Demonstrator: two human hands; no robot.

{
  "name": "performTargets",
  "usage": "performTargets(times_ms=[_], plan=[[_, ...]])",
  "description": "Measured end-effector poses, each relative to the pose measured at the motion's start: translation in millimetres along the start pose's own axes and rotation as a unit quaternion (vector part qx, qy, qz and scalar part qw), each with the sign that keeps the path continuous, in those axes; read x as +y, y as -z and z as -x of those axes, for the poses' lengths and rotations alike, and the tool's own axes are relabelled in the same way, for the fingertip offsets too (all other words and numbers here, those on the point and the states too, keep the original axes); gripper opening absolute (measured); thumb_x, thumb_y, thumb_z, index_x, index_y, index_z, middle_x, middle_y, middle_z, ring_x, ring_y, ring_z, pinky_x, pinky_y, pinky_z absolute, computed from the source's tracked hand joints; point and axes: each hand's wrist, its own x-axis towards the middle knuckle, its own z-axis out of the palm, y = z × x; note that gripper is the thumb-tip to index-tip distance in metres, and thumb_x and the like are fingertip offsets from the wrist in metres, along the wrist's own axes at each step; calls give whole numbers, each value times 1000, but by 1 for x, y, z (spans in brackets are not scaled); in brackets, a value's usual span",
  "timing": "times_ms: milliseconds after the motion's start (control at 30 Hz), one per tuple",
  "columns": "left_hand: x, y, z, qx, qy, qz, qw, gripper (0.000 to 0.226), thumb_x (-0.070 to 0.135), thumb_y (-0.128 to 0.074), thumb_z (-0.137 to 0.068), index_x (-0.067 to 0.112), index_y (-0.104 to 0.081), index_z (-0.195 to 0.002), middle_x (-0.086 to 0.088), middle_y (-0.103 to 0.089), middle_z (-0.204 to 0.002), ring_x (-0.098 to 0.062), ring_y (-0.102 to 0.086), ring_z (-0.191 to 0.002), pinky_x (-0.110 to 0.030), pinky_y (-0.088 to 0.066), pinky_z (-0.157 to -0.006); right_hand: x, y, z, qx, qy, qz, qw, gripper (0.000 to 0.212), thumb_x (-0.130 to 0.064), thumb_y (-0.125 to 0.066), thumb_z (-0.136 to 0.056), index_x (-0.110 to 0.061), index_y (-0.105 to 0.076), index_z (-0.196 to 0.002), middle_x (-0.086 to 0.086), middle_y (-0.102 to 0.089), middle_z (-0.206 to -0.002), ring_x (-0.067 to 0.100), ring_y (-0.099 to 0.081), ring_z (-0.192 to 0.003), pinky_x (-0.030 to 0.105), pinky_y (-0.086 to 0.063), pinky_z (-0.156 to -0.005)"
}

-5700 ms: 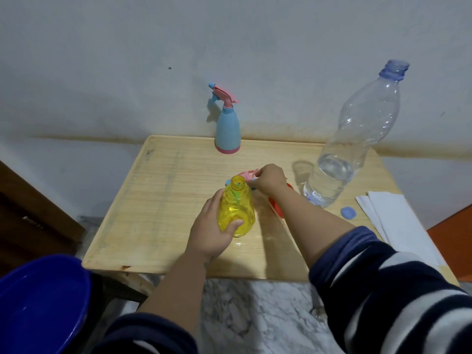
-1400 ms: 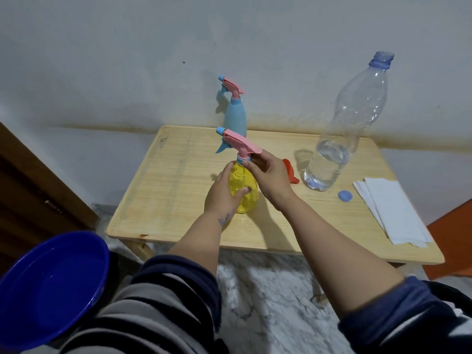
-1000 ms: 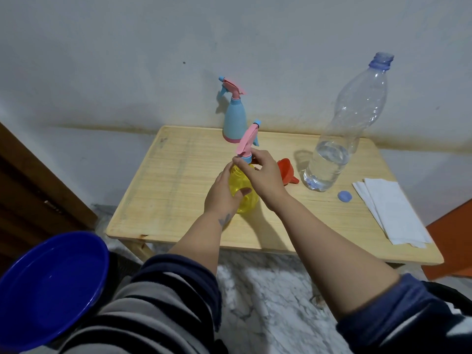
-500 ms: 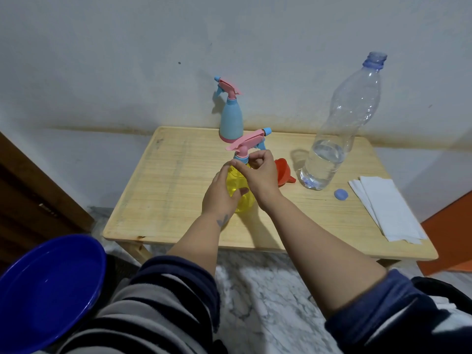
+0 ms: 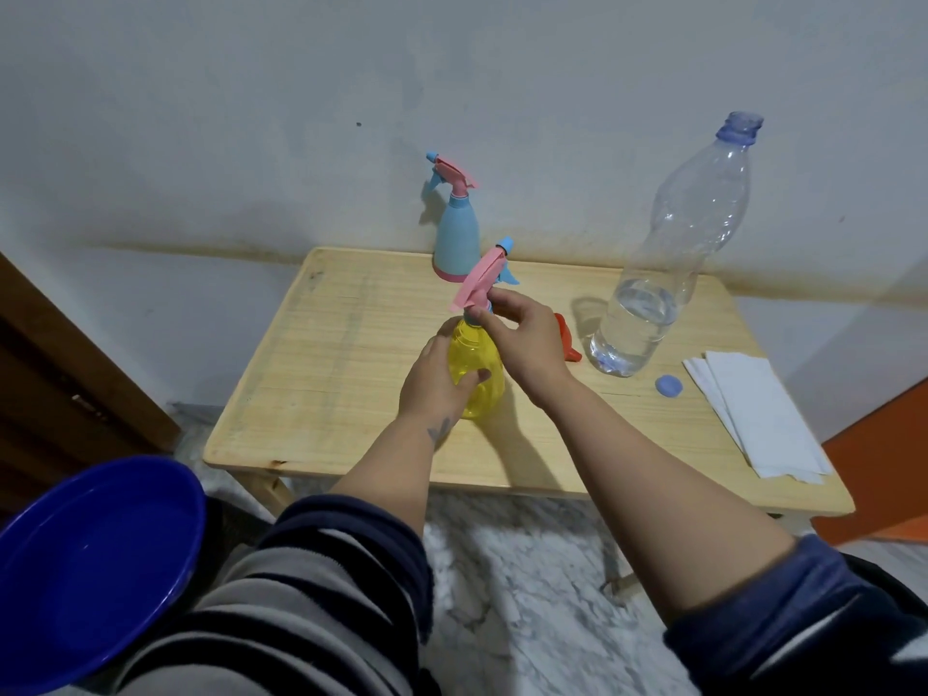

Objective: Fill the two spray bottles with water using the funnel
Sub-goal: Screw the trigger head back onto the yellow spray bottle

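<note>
Since half a second ago we have turned the pink trigger head on the yellow spray bottle, so its blue nozzle now points up and away toward the wall rather than off to the right.

We see the wooden table set against a pale wall, and at the lower left the rim of a blue basin. On the right half of the table stands a large clear water bottle, uncapped, with water only in its lower part. White paper sheets lie near the right edge. At the back, by the wall, stands the blue spray bottle with its pink head on.

Near the table's middle, our left hand is wrapped around the body of the yellow spray bottle, holding it upright on the table. Our right hand pinches the collar beneath the trigger head. The red funnel lies just behind that hand, partly hidden. The blue cap rests between the water bottle and the paper.
</note>
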Motion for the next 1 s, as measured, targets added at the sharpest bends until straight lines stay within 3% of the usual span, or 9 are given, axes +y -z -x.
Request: performTargets(times_ms=[200, 333, 467, 567, 667, 733, 833, 1000], plan=[[-1, 0, -1, 0, -4, 2, 1000, 73, 27, -71, -84, 34, -32, -145, 8, -48, -143, -19, -47, -128, -32, -43, -96, 0, 6, -3, -32, 25, 48, 998, 28, -26, -67, -86, -16, -70, -112, 0, -71, -109, 13, -62, -104, 30, -47, -94], [-1, 0, 0, 3, -5, 8, 1000, 76, 25, -71, -84, 33, -30, -147, 7, -46, -144, -19, -46, -130, -30, -41, -96, -2, 0, 1, 13, 1, 18, 1000, 25, -27, -76, -78, -11, -69, -96, 0, -69, -96, 11, -62, -94, 31, -49, -90], [-1, -1, -1, 2, 1, 5, 1000, 74, 28, -71, -84, 36, -32, -145, 6, -47, -143, -20, -48, -128, -30, -43, -92, -2, -1, 12, 42, -23, -10, 999, 26, -33, -74, -80, -15, -66, -98, -7, -68, -100, 5, -60, -99, 22, -46, -89], [0, -2, -2, 6, 4, 0, 1000, 70, 29, -71, -84, 35, -34, -144, 5, -49, -142, -21, -49, -126, -31, -45, -90, 3, 1, 21, 55, -38, -27, 997, 23, -33, -70, -84, -15, -59, -93, -8, -65, -104, 1, -54, -101, 10, -40, -80], [0, -1, -1, 8, 6, -9, 1000, 71, 26, -71, -85, 32, -34, -145, 2, -48, -143, -22, -48, -128, -33, -44, -93, 5, -4, 22, 35, -59, -59, 996, 33, -30, -65, -88, -14, -56, -115, -5, -59, -122, 7, -50, -119, 23, -41, -99], [0, -1, -1, 4, 6, -12, 1000, 71, 27, -70, -85, 31, -34, -145, 1, -49, -142, -23, -49, -127, -36, -46, -95, 1, -8, 17, -11, -68, -63, 996, 40, -31, -58, -93, -16, -52, -130, -4, -57, -129, 9, -49, -123, 28, -40, -100], [-1, -1, -2, -1, 5, -21, 1000, 72, 29, -70, -85, 31, -32, -146, 1, -48, -143, -23, -50, -127, -38, -47, -95, -4, -11, 12, -27, -47, -39, 998, 29, -24, -54, -95, -16, -59, -122, -2, -63, -116, 11, -56, -107, 27, -43, -90], [0, -1, 3, 31, 6, -25, 999, 72, 31, -73, -82, 30, -35, -144, 6, -47, -144, -19, -48, -128, -29, -43, -89, 0, -12, 10, 36, -41, -9, 998, 40, -25, -69, -85, -8, -63, -121, 3, -67, -118, 13, -59, -113, 30, -46, -99]])
